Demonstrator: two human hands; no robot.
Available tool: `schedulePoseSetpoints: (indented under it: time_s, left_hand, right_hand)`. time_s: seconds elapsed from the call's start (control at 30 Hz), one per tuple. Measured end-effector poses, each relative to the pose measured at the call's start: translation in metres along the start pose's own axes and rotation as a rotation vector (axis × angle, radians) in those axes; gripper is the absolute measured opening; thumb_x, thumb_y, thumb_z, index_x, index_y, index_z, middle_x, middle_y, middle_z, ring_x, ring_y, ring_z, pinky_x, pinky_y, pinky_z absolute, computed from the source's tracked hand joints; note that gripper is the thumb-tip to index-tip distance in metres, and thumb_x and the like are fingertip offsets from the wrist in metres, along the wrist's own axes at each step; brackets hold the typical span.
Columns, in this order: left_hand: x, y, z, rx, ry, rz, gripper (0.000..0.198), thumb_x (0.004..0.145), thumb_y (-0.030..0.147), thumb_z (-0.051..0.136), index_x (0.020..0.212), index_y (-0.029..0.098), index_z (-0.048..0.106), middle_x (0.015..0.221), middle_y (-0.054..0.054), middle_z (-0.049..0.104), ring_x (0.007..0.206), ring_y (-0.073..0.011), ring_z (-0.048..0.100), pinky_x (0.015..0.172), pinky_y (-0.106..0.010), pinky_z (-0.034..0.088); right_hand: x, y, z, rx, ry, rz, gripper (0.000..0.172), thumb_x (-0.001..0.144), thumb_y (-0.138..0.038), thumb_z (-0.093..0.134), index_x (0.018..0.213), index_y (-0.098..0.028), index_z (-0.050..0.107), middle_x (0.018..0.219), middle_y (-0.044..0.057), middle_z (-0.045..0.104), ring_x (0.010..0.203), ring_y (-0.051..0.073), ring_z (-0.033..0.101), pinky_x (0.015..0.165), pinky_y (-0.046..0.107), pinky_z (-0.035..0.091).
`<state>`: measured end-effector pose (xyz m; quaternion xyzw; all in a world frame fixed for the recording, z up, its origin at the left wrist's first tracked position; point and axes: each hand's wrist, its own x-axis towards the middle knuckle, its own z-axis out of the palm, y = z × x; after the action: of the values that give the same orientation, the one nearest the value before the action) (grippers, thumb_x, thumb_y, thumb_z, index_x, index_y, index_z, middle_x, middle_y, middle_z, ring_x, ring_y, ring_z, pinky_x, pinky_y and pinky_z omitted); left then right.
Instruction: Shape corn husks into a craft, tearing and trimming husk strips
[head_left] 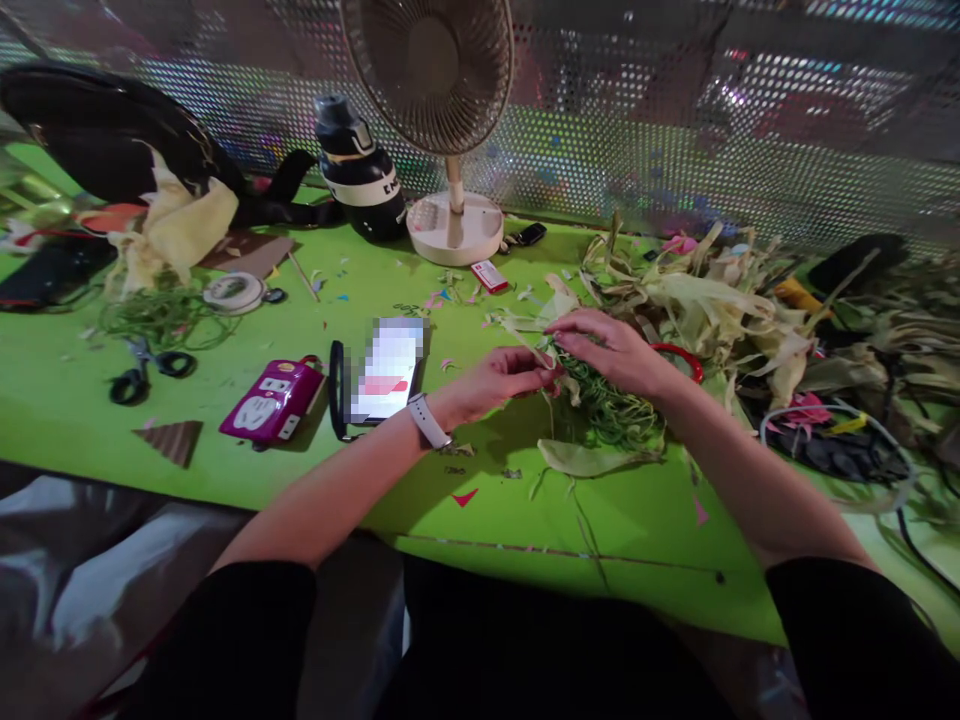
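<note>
My left hand (514, 378), with a white watch on its wrist, is closed, its thumb and fingers pinched on a thin pale strip of corn husk (531, 347). Close beside it, the fingers of my right hand (606, 345) curl down over the same husk, and their tips are partly hidden. A tangle of green string (619, 412) lies on the table below my right hand. In front of the tangle rests a loose pale husk piece (592, 458).
On the green table (300, 500), a phone (386, 370), purple power strip (271, 400) and scissors (150, 370) lie left. A black bottle (360, 170) and fan (455, 228) stand behind. Dried husks (705, 310), a red ring (686, 352) and a cable (911, 535) are at right.
</note>
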<state>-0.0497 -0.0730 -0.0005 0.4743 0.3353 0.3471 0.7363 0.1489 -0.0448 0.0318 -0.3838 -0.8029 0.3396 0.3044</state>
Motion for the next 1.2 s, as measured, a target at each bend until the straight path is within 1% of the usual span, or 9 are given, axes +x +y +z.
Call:
schedulePoseSetpoints:
  time_s: [0.13, 0.33, 0.5, 0.7, 0.83, 0.9, 0.97, 1.07, 1.2]
  left_hand:
    - [0.0, -0.007, 0.007, 0.15, -0.032, 0.077, 0.02, 0.067, 0.026, 0.08, 0.077, 0.013, 0.069, 0.076, -0.002, 0.068, 0.075, -0.0111, 0.059, 0.078, -0.028, 0.047]
    - [-0.001, -0.007, 0.012, 0.242, 0.057, 0.152, 0.01, 0.067, 0.017, 0.076, 0.074, 0.016, 0.069, 0.078, -0.002, 0.068, 0.075, -0.0136, 0.059, 0.076, -0.029, 0.048]
    - [0.0, -0.011, 0.013, 0.237, 0.091, 0.175, 0.008, 0.066, 0.015, 0.075, 0.07, 0.018, 0.07, 0.077, -0.002, 0.068, 0.079, -0.0159, 0.061, 0.077, -0.03, 0.048]
    - [-0.001, -0.018, 0.016, 0.242, 0.088, 0.099, 0.014, 0.061, 0.017, 0.082, 0.068, 0.016, 0.07, 0.071, -0.002, 0.067, 0.073, -0.0157, 0.061, 0.069, -0.029, 0.049]
    - [-0.003, -0.011, 0.013, 0.074, 0.029, 0.036, 0.017, 0.064, 0.024, 0.084, 0.074, 0.015, 0.073, 0.072, -0.002, 0.069, 0.069, -0.0116, 0.062, 0.07, -0.026, 0.05]
    - [-0.003, -0.007, 0.01, 0.002, 0.035, 0.01, 0.02, 0.068, 0.033, 0.082, 0.077, 0.016, 0.075, 0.072, -0.002, 0.071, 0.065, -0.0094, 0.061, 0.064, -0.023, 0.048]
    - [-0.002, -0.004, 0.006, -0.048, 0.067, -0.007, 0.021, 0.071, 0.037, 0.08, 0.079, 0.018, 0.076, 0.073, -0.002, 0.072, 0.062, -0.0083, 0.06, 0.059, -0.021, 0.044]
    - [-0.002, -0.002, 0.003, -0.044, 0.059, -0.003, 0.02, 0.073, 0.036, 0.079, 0.077, 0.017, 0.076, 0.07, -0.002, 0.071, 0.06, -0.0071, 0.059, 0.056, -0.019, 0.041]
    - [-0.003, -0.001, 0.004, 0.05, -0.007, 0.02, 0.017, 0.072, 0.032, 0.08, 0.077, 0.017, 0.076, 0.072, -0.002, 0.072, 0.062, -0.0071, 0.058, 0.058, -0.019, 0.042]
  right_hand:
    - [0.0, -0.001, 0.017, 0.129, -0.083, 0.009, 0.03, 0.084, -0.048, 0.065, 0.097, -0.022, 0.074, 0.109, 0.007, 0.071, 0.107, 0.022, 0.063, 0.1, 0.041, 0.045]
    - [-0.002, -0.01, 0.022, 0.337, -0.161, 0.036, 0.025, 0.076, -0.042, 0.076, 0.086, -0.019, 0.073, 0.108, 0.006, 0.071, 0.109, 0.021, 0.062, 0.103, 0.041, 0.042]
    - [-0.003, -0.013, 0.025, 0.268, -0.166, 0.073, 0.02, 0.078, -0.038, 0.074, 0.074, -0.018, 0.068, 0.096, 0.005, 0.073, 0.104, 0.022, 0.063, 0.099, 0.043, 0.043]
    - [-0.006, -0.017, 0.031, 0.15, -0.088, -0.057, 0.018, 0.079, -0.033, 0.072, 0.069, -0.02, 0.066, 0.106, 0.006, 0.074, 0.123, 0.024, 0.054, 0.107, 0.043, 0.035]
    - [-0.003, -0.014, 0.014, 0.146, -0.138, 0.01, 0.031, 0.081, -0.049, 0.069, 0.084, -0.018, 0.068, 0.1, 0.006, 0.072, 0.097, 0.021, 0.063, 0.089, 0.036, 0.044]
    - [-0.001, -0.01, 0.001, 0.094, -0.193, 0.066, 0.04, 0.083, -0.056, 0.063, 0.085, -0.017, 0.067, 0.085, 0.004, 0.069, 0.08, 0.018, 0.06, 0.076, 0.031, 0.044]
    - [0.0, -0.007, -0.01, 0.049, -0.285, 0.107, 0.046, 0.084, -0.061, 0.058, 0.077, -0.017, 0.065, 0.072, 0.001, 0.062, 0.069, 0.015, 0.054, 0.067, 0.028, 0.04]
    - [0.002, -0.003, -0.016, 0.061, -0.332, 0.099, 0.049, 0.083, -0.064, 0.057, 0.071, -0.017, 0.061, 0.067, 0.0, 0.057, 0.066, 0.013, 0.049, 0.065, 0.027, 0.037]
    - [0.004, 0.0, -0.007, 0.049, -0.218, 0.017, 0.049, 0.083, -0.065, 0.057, 0.069, -0.018, 0.058, 0.069, 0.001, 0.057, 0.069, 0.014, 0.049, 0.068, 0.028, 0.038]
